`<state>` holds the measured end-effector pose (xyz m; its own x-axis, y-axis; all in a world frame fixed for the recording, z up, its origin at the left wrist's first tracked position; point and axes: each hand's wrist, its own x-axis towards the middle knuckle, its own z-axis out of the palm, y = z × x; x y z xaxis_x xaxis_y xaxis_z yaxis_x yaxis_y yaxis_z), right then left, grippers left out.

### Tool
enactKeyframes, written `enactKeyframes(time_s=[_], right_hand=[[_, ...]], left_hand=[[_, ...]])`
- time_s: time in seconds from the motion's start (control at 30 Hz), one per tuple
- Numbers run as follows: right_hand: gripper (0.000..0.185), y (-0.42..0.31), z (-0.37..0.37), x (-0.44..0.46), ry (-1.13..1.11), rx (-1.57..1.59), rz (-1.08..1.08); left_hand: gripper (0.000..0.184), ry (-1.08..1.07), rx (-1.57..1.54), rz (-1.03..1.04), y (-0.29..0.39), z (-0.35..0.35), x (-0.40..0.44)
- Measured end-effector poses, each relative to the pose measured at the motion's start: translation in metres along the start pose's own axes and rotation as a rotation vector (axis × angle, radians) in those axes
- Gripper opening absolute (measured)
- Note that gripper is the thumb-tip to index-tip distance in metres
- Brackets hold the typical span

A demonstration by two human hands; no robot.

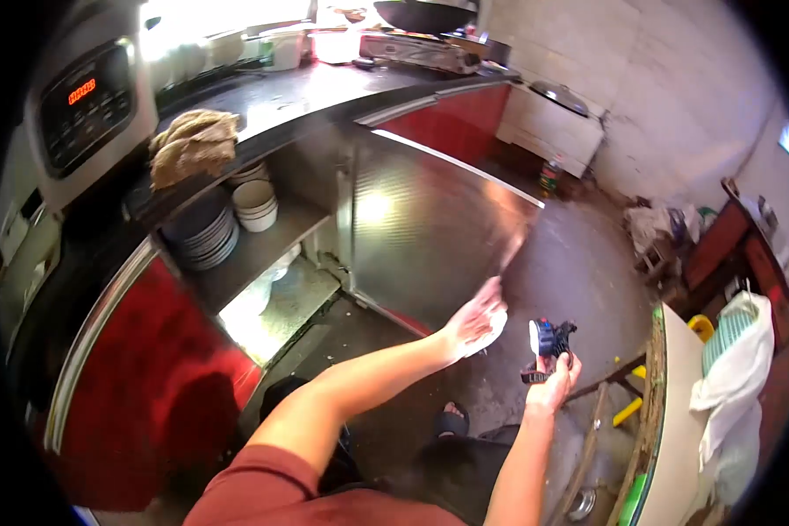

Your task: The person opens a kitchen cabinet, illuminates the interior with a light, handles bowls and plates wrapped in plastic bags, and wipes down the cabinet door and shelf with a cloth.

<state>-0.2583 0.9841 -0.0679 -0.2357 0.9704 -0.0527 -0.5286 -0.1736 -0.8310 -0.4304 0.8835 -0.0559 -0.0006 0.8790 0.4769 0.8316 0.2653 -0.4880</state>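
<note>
My left hand (477,326) is at the outer edge of an open cabinet door (438,219), its fingers closed on the lower corner. A bright light falls on this hand. In my right hand (554,382) is a headlamp (545,337) with a dark strap, its lens facing left toward the door. Inside the opened cabinet, a stack of dark plates (209,238) stands beside stacked white bowls (256,206). Lower down, a lit compartment floor (285,302) holds a whitish bag-like item that I cannot make out clearly.
A brown cloth (195,145) lies at the counter (298,101) edge, near an appliance with a red display (82,91). A wok (425,15) sits at the back. A bottle (550,174) stands on the floor. At right are a table edge (653,412) and white bag (736,377).
</note>
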Motion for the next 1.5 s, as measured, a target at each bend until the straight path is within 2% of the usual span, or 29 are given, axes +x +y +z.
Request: enactKeyframes(time_s=[0.03,0.07,0.1,0.13,0.2,0.33,0.4,0.47,0.5,0.53,0.6,0.7,0.8,0.87,0.9,0.93,0.97,1.0,1.03,1.07,1.13,1.17,1.23,1.27,1.3,1.37,1.43,1.47,1.5], right_hand=[[0.025,-0.003,-0.002,-0.002,-0.034,0.007,-0.02],[0.024,-0.01,-0.007,-0.002,-0.057,0.011,-0.057],[0.022,-0.012,-0.001,-0.004,-0.069,-0.059,-0.164],[0.02,-0.045,-0.019,-0.008,0.014,-0.151,-0.345],[0.018,-0.085,-0.024,-0.022,-0.002,-0.059,-0.411],[0.014,-0.174,-0.082,-0.028,0.249,-0.33,-0.568],[0.014,-0.222,-0.107,-0.042,0.402,-0.455,-0.678],[0.014,-0.262,-0.156,-0.033,0.435,-0.449,-0.778],[0.016,-0.279,-0.157,-0.043,0.482,-0.442,-0.734],[0.017,-0.289,-0.169,-0.043,0.481,-0.398,-0.702],[0.017,-0.3,-0.201,-0.038,0.554,-0.427,-0.61],[0.019,-0.294,-0.245,-0.027,0.624,-0.407,-0.602],[0.018,-0.289,-0.257,-0.033,0.706,-0.548,-0.609],[0.006,-0.295,-0.291,-0.034,0.541,-0.628,-0.561],[0.017,-0.314,-0.341,-0.023,0.521,-1.045,-0.351],[0.028,-0.309,-0.312,-0.045,0.58,-1.351,-0.484],[0.028,-0.306,-0.312,-0.056,0.472,-1.508,-0.621],[0.025,-0.304,-0.283,-0.072,0.379,-1.498,-0.538],[0.015,-0.303,-0.292,-0.064,0.341,-1.568,-0.541],[0.011,-0.301,-0.309,-0.052,0.452,-1.738,-0.515],[0.018,-0.295,-0.292,-0.058,0.372,-1.731,-0.607],[0.017,-0.29,-0.299,-0.044,0.317,-1.63,-0.593],[0.017,-0.293,-0.325,-0.03,0.273,-1.435,-0.556],[0.015,-0.289,-0.298,-0.045,0.28,-1.533,-0.605],[0.015,-0.286,-0.29,-0.046,0.261,-1.488,-0.631],[0.014,-0.283,-0.266,-0.047,0.34,-1.558,-0.606],[0.021,-0.281,-0.239,-0.059,0.322,-1.532,-0.55],[0.024,-0.281,-0.268,-0.047,0.418,-1.69,-0.733],[0.025,-0.29,-0.272,-0.045,0.372,-1.713,-0.573]], left_hand=[[0.004,0.041,-0.211,0.0,0.002,-0.011,-0.019],[0.004,0.215,-0.369,-0.031,0.004,-0.016,-0.041],[0.006,0.201,-0.463,-0.072,0.008,-0.017,-0.061],[0.01,0.014,-0.446,-0.112,0.012,-0.025,-0.093],[0.016,-0.339,-0.353,-0.089,0.014,-0.018,-0.119],[0.019,-0.002,-0.634,-0.167,0.03,0.001,-0.13],[0.024,0.006,-0.72,-0.189,0.034,-0.006,-0.126],[0.024,-0.055,-0.753,-0.199,0.04,-0.002,-0.129],[0.023,-0.102,-0.778,-0.183,0.04,-0.001,-0.128],[0.022,-0.17,-0.617,-0.077,0.041,-0.007,-0.125],[0.02,0.015,-0.803,-0.169,0.053,0.006,-0.126],[0.019,0.025,-0.852,-0.17,0.057,-0.003,-0.122],[0.019,0.025,-0.855,-0.166,0.058,-0.008,-0.123],[0.02,-0.044,-0.765,-0.112,0.056,-0.008,-0.126],[0.021,-0.045,-0.745,-0.093,0.056,-0.011,-0.125],[0.019,-0.241,-0.626,-0.037,0.05,-0.025,-0.121],[0.02,-0.227,-0.654,-0.063,0.051,-0.018,-0.126],[0.017,-0.175,-0.586,-0.044,0.052,-0.012,-0.132],[0.015,-0.193,-0.62,-0.093,0.052,-0.009,-0.138],[0.014,-0.194,-0.667,-0.119,0.053,-0.006,-0.141],[0.012,-0.196,-0.763,-0.14,0.052,0.0,-0.151],[0.012,-0.309,-0.737,-0.129,0.047,-0.009,-0.153],[0.013,-0.348,-0.703,-0.131,0.045,-0.012,-0.158],[0.013,-0.36,-0.694,-0.116,0.047,-0.013,-0.157],[0.014,-0.393,-0.641,-0.115,0.047,-0.014,-0.157],[0.015,-0.367,-0.609,-0.096,0.045,-0.012,-0.159],[0.017,-0.296,-0.525,-0.06,0.046,-0.009,-0.164],[0.019,-0.28,-0.527,-0.049,0.044,-0.02,-0.161],[0.019,-0.302,-0.535,-0.021,0.042,-0.02,-0.163]])
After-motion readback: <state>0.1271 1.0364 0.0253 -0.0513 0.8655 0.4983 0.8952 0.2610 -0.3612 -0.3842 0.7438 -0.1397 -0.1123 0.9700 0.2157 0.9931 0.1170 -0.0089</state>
